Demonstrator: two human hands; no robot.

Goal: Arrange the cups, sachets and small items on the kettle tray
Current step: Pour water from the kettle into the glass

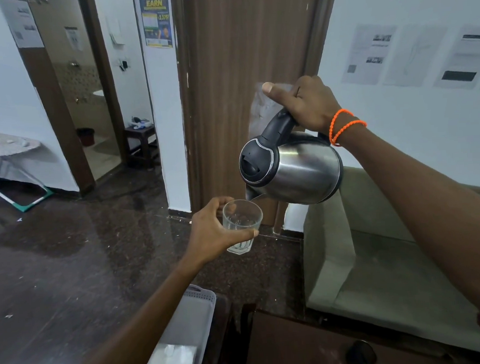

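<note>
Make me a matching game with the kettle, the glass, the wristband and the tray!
Things:
1. kettle
2. glass
3. wristband
4. tray

Clues:
A. orange
B. held in the left hand
C. low down, below the left arm
D. tilted, held in the right hand

Pairs: 1-D, 2-B, 3-A, 4-C

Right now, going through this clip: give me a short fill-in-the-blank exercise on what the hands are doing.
1. The right hand grips the kettle by its black ____.
2. The left hand holds a clear ____ under the spout.
3. The kettle is tilted with its spout pointing ____.

Missing words: handle; glass; down
</note>
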